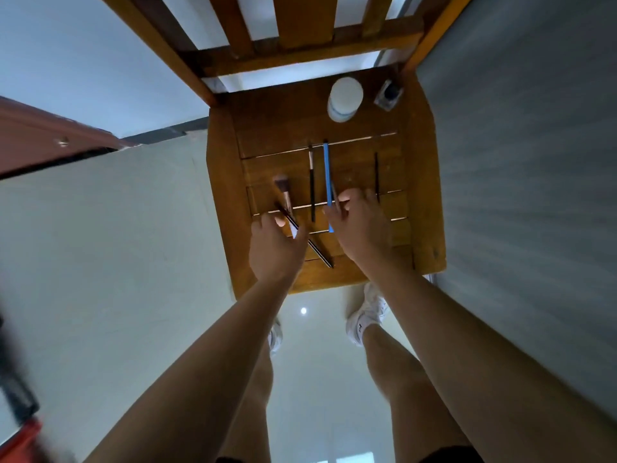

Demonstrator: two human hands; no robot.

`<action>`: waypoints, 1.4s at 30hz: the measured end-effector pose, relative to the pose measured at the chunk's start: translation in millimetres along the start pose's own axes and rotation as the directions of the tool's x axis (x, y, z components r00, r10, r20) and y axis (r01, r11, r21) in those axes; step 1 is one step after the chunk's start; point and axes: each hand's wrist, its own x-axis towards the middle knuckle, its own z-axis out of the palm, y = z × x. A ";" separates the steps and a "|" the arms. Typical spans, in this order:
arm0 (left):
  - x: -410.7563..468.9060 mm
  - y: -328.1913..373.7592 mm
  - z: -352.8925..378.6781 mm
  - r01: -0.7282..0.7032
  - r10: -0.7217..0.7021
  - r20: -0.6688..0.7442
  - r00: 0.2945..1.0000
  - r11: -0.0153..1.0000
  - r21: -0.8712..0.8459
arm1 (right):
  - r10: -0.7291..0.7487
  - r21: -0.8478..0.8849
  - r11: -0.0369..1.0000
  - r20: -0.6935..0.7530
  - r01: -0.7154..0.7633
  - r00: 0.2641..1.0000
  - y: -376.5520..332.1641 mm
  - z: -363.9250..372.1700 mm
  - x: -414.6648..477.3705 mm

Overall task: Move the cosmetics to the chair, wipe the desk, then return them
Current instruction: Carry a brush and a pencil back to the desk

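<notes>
Head view: my left hand (275,250) curls round a slim black pencil (320,253) lying slantwise on the chair (424,195) seat; my right hand (362,225) pinches the blue stick (326,168) near its lower end. The cosmetics lie on slatted wood; laying down or gathering up — I can't tell. Next, I judge, a light pinch and level lift. Round white jar (345,98), fluffy brush (283,188) — smooth sticks, apt to roll.

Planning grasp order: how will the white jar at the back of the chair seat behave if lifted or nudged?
The white jar looks squat with a wide lid, so it probably won't tip easily. Its round, smooth body may slip in a pinch and roll if toppled.
</notes>
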 end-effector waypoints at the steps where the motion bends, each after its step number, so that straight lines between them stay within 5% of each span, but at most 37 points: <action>1: 2.3 -1.7 -0.8 -0.010 0.010 -0.004 1.000 1.000 -0.011 | 0.002 0.020 1.000 -0.008 -0.002 1.000 0.6 -0.3 -0.1; 17: -5.7 -3.9 -52.1 -0.137 0.108 -0.121 0.987 0.953 -0.269 | 0.084 0.233 0.970 -0.053 -0.070 0.995 -5.4 -38.1 -17.6; 22: -45.4 24.3 -146.3 -0.188 0.140 -0.139 0.980 0.874 -0.448 | 0.017 0.400 0.916 -0.108 0.028 0.994 -52.8 -118.9 -51.7; 30: -156.0 75.1 -351.1 -0.410 0.214 -0.398 0.892 0.755 -0.512 | -0.199 0.518 0.781 -0.322 0.348 0.926 -170.3 -281.3 -133.7; 36: -275.0 28.5 -433.7 -0.459 0.060 -0.634 0.771 0.743 -0.487 | -0.598 0.531 0.581 -0.235 0.617 0.766 -253.9 -326.7 -196.4; 42: -401.8 -67.1 -465.3 -0.420 -0.214 -0.740 0.637 0.709 -0.566 | -0.856 0.501 0.394 -0.105 0.771 0.506 -334.5 -320.4 -300.2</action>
